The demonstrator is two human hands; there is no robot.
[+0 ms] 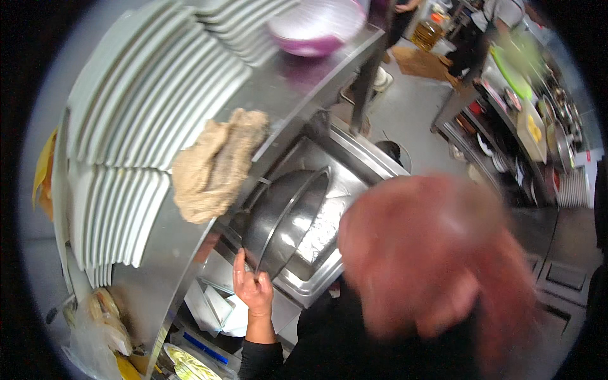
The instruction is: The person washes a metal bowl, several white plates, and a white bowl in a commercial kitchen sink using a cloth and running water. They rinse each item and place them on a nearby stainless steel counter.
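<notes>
My left hand (254, 290) pinches the near rim of a large stainless steel bowl (280, 213), its forefinger stretched along the outside. The bowl stands tilted in a metal sink (304, 287), and its bright rim cuts diagonally across it. Whether a second bowl is nested there I cannot tell. Shiny, wet-looking metal shows beside it. Very close to the camera, my right hand (418, 251) is a large blur over the sink's right side. Its fingers look bent, but the blur hides whether anything is in them.
A steel shelf (280, 95) overhangs the sink's left side. It carries stacked white plates (156, 95), a crumpled tan cloth (218, 166) and a purple-rimmed bowl (318, 26). Below sits a container of shredded vegetable (190, 363). People stand at the far end, past a cardboard piece (420, 64).
</notes>
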